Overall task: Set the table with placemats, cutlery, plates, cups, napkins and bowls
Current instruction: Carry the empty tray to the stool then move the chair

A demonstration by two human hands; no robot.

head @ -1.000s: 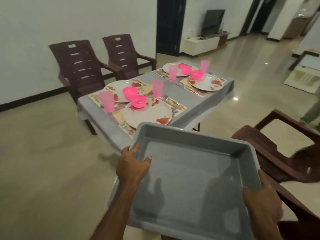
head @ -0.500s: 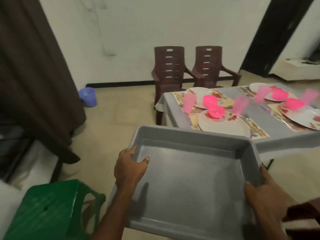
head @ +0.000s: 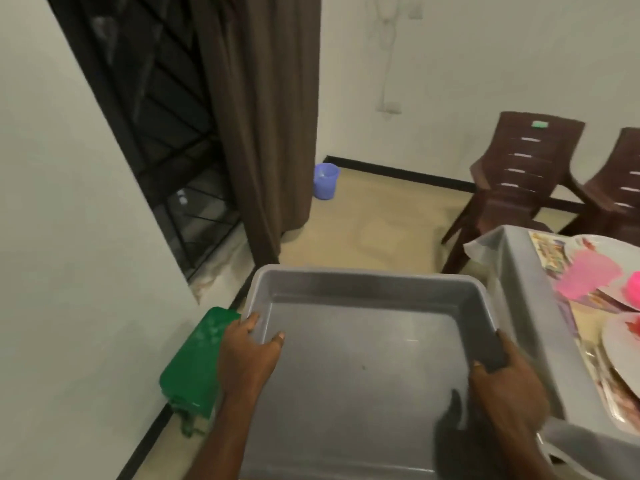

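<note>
Swinging left, away from the laid table (head: 519, 258), both hands, left hand (head: 247, 351) and right hand (head: 507, 382), gripped the emptied grey tub (head: 363, 368) by its rims, setting seemingly finished.

The room is dim and evenly lit, with a soft greenish-grey cast over the white wall (head: 485, 64) and the pale floor (head: 374, 216). No lamp shows; the light seems to fall from above and behind, since the right hand (head: 509, 386) throws a dark, soft shadow onto the bottom of the grey tray (head: 363, 292). The barred window (head: 166, 140) is black and gives no light. Motion blur smears the right edge: the pink cup (head: 588, 278) and the plates (head: 623, 341) on the table (head: 519, 271) lose their outlines. Wide-angle distortion bends the window frame and the curtain (head: 263, 116) near the borders. The picture is soft and grainy throughout.
</note>
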